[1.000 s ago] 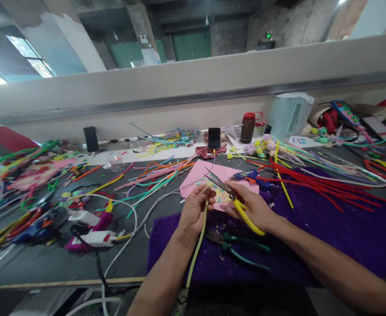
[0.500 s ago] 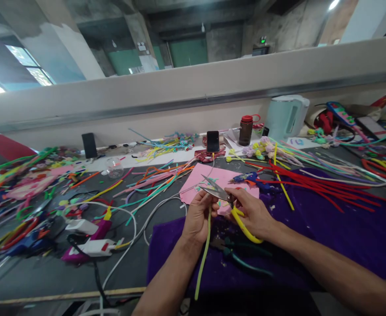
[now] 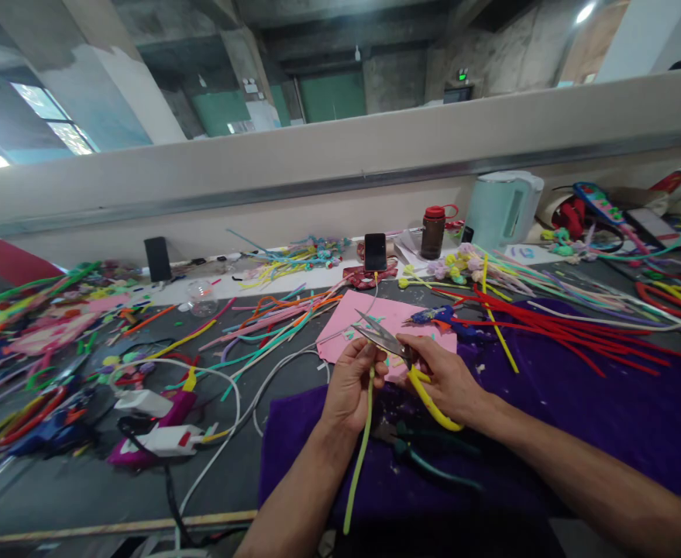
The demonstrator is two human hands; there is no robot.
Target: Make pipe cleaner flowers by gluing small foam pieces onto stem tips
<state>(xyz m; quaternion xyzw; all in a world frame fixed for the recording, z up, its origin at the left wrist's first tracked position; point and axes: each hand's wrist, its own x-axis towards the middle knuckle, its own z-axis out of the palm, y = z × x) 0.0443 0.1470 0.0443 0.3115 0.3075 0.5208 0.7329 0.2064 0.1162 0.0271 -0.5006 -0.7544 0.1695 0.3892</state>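
Note:
Pinched in my left hand (image 3: 352,381) is a yellow-green pipe cleaner (image 3: 361,457), its long end hanging down toward me. My right hand (image 3: 441,378) grips scissors (image 3: 427,399) with yellow handles, near the blade pivot. Their metal blades point up and left, just above my left fingertips, and lie nearly closed. Whether the blades touch the pipe cleaner's upper end is hidden by my fingers. Behind the hands lies a pink sheet (image 3: 340,325) with small clippings on it. Below them, pliers (image 3: 433,461) with dark green handles rest on a purple cloth (image 3: 572,434).
Red pipe cleaners (image 3: 572,329) fan out at the right beside a blue glue gun (image 3: 441,314). A phone (image 3: 376,253), a brown bottle (image 3: 432,235) and a mint kettle (image 3: 503,209) stand along the back. White cables and chargers (image 3: 169,439) lie at left.
The scissor blades have closed from a wider gap to a narrow one. Both hands stay in nearly the same place.

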